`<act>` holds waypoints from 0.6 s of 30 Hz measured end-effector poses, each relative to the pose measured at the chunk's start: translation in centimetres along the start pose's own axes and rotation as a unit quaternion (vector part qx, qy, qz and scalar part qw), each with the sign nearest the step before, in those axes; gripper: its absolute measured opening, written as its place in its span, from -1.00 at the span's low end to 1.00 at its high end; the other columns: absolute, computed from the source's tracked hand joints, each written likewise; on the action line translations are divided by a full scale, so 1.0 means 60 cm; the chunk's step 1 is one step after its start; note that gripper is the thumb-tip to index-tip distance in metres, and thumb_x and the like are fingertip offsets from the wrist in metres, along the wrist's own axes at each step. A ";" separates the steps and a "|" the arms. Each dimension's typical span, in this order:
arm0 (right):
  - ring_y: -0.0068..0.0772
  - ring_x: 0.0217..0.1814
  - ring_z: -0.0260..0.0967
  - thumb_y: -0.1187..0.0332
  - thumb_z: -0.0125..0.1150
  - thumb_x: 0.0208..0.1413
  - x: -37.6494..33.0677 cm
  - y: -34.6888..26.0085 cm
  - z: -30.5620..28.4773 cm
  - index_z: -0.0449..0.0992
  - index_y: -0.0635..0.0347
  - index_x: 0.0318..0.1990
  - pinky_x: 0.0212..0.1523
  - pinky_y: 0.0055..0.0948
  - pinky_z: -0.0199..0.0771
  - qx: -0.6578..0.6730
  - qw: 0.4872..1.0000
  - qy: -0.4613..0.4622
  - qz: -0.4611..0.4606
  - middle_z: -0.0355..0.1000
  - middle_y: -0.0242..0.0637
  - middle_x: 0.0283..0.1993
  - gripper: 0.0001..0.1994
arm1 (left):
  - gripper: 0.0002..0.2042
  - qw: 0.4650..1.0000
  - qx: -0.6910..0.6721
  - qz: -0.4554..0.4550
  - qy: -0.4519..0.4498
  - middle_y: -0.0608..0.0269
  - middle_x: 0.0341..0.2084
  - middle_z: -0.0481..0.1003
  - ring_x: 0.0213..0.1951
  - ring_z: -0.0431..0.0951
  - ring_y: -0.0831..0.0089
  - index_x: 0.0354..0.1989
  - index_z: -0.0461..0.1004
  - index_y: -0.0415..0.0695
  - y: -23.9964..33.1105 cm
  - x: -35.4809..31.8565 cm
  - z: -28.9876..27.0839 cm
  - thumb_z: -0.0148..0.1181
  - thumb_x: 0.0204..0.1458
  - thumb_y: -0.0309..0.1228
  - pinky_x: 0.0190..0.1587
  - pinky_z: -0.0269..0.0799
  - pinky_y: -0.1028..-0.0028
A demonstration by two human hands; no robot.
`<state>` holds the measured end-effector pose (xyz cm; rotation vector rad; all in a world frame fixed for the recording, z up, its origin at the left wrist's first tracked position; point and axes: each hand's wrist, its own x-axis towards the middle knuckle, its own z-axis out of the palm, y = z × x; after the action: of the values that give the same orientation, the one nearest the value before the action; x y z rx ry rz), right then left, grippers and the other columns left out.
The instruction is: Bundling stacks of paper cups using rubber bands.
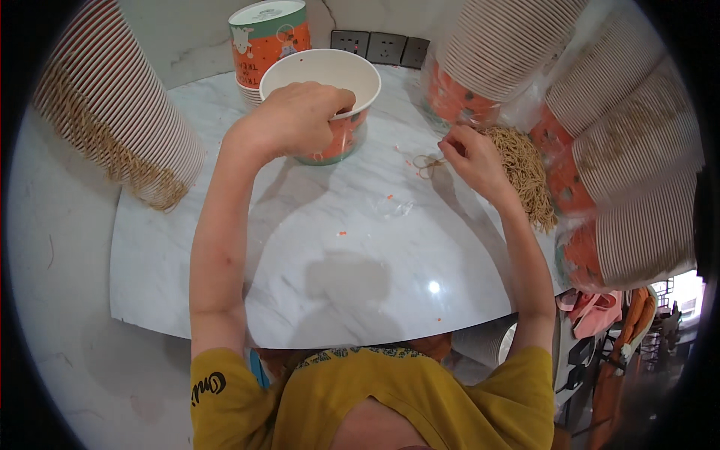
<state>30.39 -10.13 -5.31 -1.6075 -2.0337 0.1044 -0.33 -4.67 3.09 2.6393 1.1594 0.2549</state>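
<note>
A white marble table (pixel 322 277) fills the middle. Long stacks of nested paper cups lie around it: a left stack (pixel 112 105) slanting from the upper left toward the table, and right stacks (pixel 622 135) in clear wrap, running off the right rim of the picture, so their ends are cut off.

A pile of tan cords (pixel 525 176) lies along the right table edge, long axis running near to far, partly under the wrapped stacks.

The cup (pixel 330 82), white inside and orange outside, stands upright at the far middle of the table, mouth facing up. Behind it stands a lidded cup (pixel 268 37).

The left hand (pixel 296 116) curls over the near rim, fingers closed on it; the fingertips are hidden inside.

The right hand (pixel 472 154) pinches one cord (pixel 429 163) beside the pile; its loop lies on the table, thin and hard to make out.
</note>
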 end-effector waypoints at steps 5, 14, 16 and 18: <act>-0.06 -0.26 0.46 0.35 0.17 0.18 -0.032 0.030 0.037 0.52 0.26 -0.27 -0.25 -0.18 0.43 0.023 0.998 0.058 0.009 0.43 -0.15 -0.21 -0.85 | -0.81 0.999 -0.017 -0.044 -0.011 -0.03 -0.34 0.57 -0.25 0.54 0.07 -0.21 0.48 -0.28 0.006 -0.015 0.001 0.11 0.01 -0.49 -0.17 0.43 0.23; -0.07 -0.23 0.46 0.38 0.22 0.13 -0.047 0.038 0.072 0.53 0.25 -0.28 -0.26 -0.13 0.46 -0.020 0.998 0.067 0.002 0.40 -0.17 -0.23 -0.88 | -0.77 0.987 -0.023 0.040 0.155 0.07 -0.15 0.51 -0.10 0.54 0.19 -0.11 0.48 -0.25 0.011 -0.082 0.023 0.17 0.07 -0.44 -0.07 0.44 0.32; -0.06 -0.22 0.46 0.39 0.23 0.11 -0.047 0.040 0.083 0.53 0.25 -0.29 -0.27 -0.11 0.47 -0.060 0.995 0.077 -0.031 0.39 -0.18 -0.24 -0.88 | -0.79 0.967 -0.042 0.081 0.237 0.10 -0.12 0.48 -0.06 0.54 0.22 -0.12 0.47 -0.24 0.022 -0.115 0.027 0.19 0.05 -0.53 -0.06 0.44 0.35; -0.05 -0.20 0.45 0.40 0.23 0.09 -0.047 0.037 0.092 0.50 0.23 -0.31 -0.28 -0.10 0.48 -0.137 0.986 0.082 -0.051 0.39 -0.17 -0.24 -0.90 | -0.79 0.964 -0.066 0.099 0.239 0.11 -0.14 0.48 -0.06 0.53 0.21 -0.13 0.48 -0.24 0.034 -0.145 0.040 0.20 0.03 -0.57 -0.07 0.44 0.36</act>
<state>30.23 -10.61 -11.86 -1.6069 -2.0642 -0.3499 -4.10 -12.80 0.85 2.6468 0.9527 1.0179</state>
